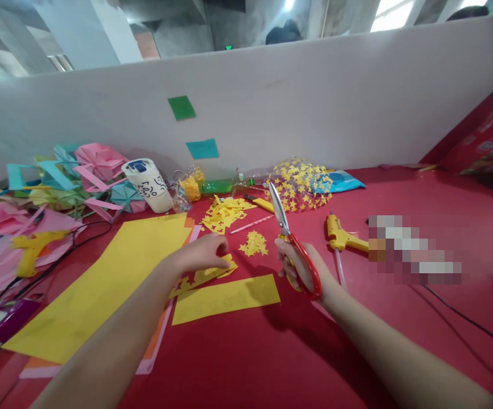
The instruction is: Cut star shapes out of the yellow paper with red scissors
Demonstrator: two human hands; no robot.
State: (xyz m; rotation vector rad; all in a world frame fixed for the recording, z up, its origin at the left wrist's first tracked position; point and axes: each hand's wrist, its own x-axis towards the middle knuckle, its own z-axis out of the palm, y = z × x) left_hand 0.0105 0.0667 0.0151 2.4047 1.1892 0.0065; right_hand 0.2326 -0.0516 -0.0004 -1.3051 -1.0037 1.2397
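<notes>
My right hand [299,264] is wrapped round scissors [288,227] with red handles, their blades pointing up and pressed together. My left hand [206,253] has its fingers curled onto a yellow paper strip with cut-outs [197,279]; the fingertips are partly hidden. Below it lies a plain yellow strip [227,299] with faint marks. Between my hands, on the red tabletop [229,363], is a small pile of yellow paper stars [255,243]. Yellow paper scraps [224,213] are heaped behind my left hand, near a pink-and-white stick [251,225].
A yellow glue gun [344,236] is at right, another glue gun [33,250] at left. Large yellow sheets [101,284] cover the left side. Behind stand folded paper flowers [101,162], a white cup [148,184], a yellow cutter [263,203] and a star-covered clear piece [299,184].
</notes>
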